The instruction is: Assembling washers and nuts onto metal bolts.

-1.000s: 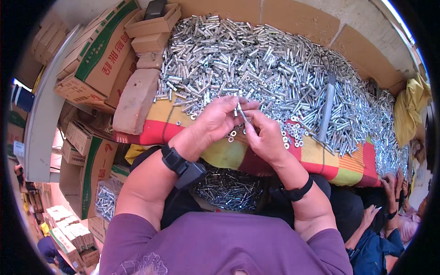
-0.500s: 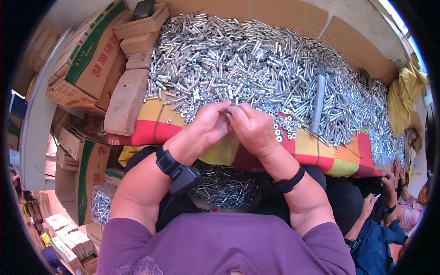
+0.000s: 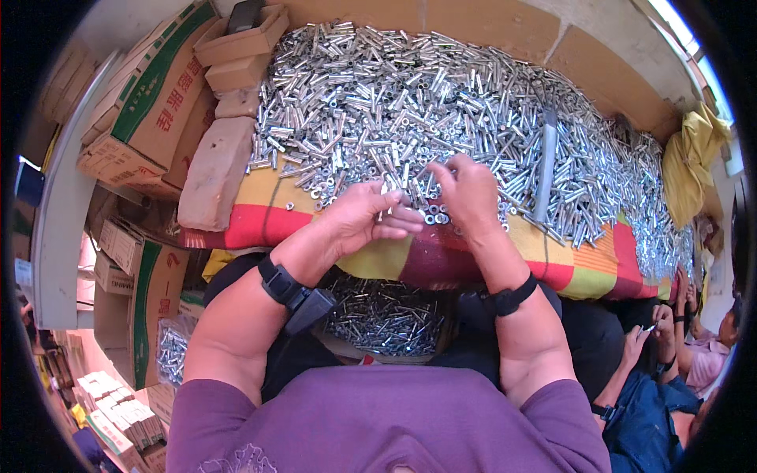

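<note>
A long heap of shiny metal sleeves and bolts [image 3: 378, 94] lies over a checked cloth [image 3: 572, 272], with loose nuts [image 3: 434, 214] along its near edge. My left hand [image 3: 359, 221] is at the heap's near edge, its thumb against a small, bright, bolt-like metal piece [image 3: 385, 191] and its lower fingers extended. To the right of it, my right hand [image 3: 471, 193] hovers over the nuts, its fingers curled and thumb and forefinger close together near the sleeves. Whatever that pinch may hold is too small to make out.
Below the cloth's edge, between my legs, a box of darker bolts [image 3: 386, 319] stands. Cartons [image 3: 154, 102] and a brick-like block [image 3: 213, 173] border the left. A grey strip [image 3: 546, 165] lies on the heap. Co-workers' hands [image 3: 635, 343] are at the right.
My hands were together over the cloth and have parted. The right has moved right and slightly up to the nuts; the left has opened out somewhat, showing the metal piece.
</note>
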